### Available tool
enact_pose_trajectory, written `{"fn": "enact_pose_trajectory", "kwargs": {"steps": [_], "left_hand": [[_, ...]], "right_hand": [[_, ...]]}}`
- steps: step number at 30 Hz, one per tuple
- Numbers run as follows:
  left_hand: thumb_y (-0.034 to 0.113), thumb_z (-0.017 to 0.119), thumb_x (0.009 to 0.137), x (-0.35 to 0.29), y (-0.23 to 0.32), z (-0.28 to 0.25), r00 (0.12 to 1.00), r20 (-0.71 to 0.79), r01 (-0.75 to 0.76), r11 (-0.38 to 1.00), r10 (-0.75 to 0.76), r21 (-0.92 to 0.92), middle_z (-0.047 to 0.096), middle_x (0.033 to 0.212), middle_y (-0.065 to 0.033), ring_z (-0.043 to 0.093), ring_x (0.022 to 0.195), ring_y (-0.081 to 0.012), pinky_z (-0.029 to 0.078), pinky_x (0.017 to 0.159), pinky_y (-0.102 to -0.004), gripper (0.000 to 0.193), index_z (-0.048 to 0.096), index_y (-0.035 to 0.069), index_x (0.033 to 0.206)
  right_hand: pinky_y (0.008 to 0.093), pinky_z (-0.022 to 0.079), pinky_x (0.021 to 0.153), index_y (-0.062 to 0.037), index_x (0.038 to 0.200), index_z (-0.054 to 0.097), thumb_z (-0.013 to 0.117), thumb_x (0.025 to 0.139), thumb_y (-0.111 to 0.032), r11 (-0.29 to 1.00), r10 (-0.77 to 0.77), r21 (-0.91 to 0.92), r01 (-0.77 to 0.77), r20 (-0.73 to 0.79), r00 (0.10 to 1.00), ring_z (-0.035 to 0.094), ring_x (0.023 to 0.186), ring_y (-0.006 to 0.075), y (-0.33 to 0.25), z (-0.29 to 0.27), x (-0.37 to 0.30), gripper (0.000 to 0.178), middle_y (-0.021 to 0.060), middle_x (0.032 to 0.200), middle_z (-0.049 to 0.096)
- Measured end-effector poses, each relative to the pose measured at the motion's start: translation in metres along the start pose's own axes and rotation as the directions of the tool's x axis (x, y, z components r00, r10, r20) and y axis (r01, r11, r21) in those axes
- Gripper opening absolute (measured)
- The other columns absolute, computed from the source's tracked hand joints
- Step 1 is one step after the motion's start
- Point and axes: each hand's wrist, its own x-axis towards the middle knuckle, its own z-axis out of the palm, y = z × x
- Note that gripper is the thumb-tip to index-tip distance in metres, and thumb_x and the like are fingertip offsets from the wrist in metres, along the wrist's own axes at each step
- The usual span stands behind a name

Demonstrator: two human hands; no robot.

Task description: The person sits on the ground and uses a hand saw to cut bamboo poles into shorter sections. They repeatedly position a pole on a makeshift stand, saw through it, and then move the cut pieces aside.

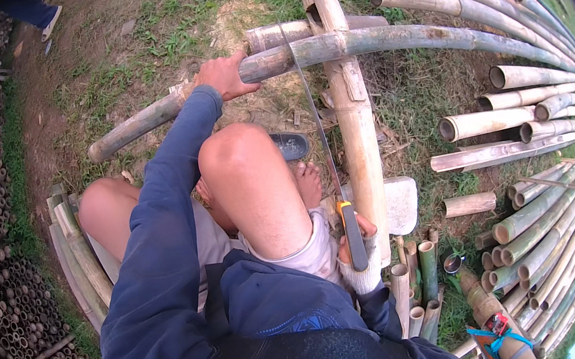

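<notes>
My left hand [223, 78] is wrapped over the top of a long bamboo pole [429, 35], a short way left of a saw. In my right hand [360, 235], near my right thigh, is the dark grey and yellow handle of the hand saw [352, 233]. Its long thin blade runs away from me and crosses the pole just right of my left hand. Whether the teeth have cut into the bamboo I cannot tell. The pole lies across a thick pale bamboo post [352, 119] with a notched far end. White knit fabric covers my right wrist.
Many bamboo poles [514, 118] lie spread on the right. Short upright bamboo pieces [428, 262] stand near my right side, by a white block [401, 205]. Stacked cut bamboo [6, 322] lines the left. A dark sandal [290, 146] is by my bare foot. Another person's foot [51, 23] shows at far left.
</notes>
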Motion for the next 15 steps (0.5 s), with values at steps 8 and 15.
{"fn": "enact_pose_trajectory", "kwargs": {"steps": [8, 15], "left_hand": [[0.072, 0.081, 0.077, -0.001, 0.001, 0.000, 1.000, 0.013, -0.022, 1.000, 0.021, 0.022, 0.078, 0.101, -0.0206, 0.076, 0.093, -0.0404, 0.060, 0.088, -0.0526, 0.085, 0.063, 0.013, 0.135], [0.073, 0.081, 0.076, -0.002, -0.003, -0.001, 0.999, -0.011, -0.041, 0.999, 0.041, 0.007, 0.078, 0.098, -0.0222, 0.076, 0.093, -0.0414, 0.061, 0.089, -0.0529, 0.087, 0.063, 0.014, 0.137]], "right_hand": [[0.0349, 0.055, 0.092, -0.0033, 0.144, 0.052, 0.066, 0.090, 0.004, 0.981, -0.024, 0.196, 0.006, 0.090, 0.996, 0.068, 0.102, 0.0224, 0.009, 0.085, 0.181, 0.056, 0.0142, 0.119, 0.066], [0.0339, 0.054, 0.089, -0.0030, 0.143, 0.052, 0.065, 0.088, 0.008, 0.962, 0.066, 0.248, -0.109, 0.174, 0.982, 0.065, 0.097, 0.0205, 0.042, 0.066, 0.126, 0.058, 0.0124, 0.116, 0.065]]}}
